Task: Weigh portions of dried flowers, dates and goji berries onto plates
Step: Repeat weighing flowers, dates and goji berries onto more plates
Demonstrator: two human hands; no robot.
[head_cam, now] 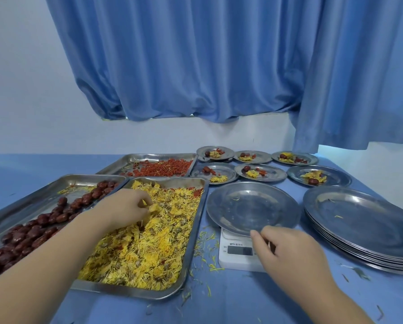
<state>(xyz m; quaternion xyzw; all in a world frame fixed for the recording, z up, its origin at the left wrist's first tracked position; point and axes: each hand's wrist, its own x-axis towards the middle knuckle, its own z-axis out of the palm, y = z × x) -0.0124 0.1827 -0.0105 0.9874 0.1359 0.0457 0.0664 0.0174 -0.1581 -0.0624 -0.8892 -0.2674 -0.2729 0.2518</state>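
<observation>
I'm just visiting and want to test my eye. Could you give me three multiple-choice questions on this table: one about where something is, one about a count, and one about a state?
1. Where does the empty plate stand?
A. on the white scale
B. in a tray of dates
C. on top of a pile of plates

2. How many filled plates stand at the back?
A. three
B. six
C. nine

3. What is the left hand doing?
A. lying flat on the cloth
B. pinching dried flowers
C. lifting a plate

Answers:
1. A, the scale's display shows just under the plate's rim.
2. B, they stand in two rows of three.
3. B, its fingers close on a yellow clump over the flower tray.
</observation>
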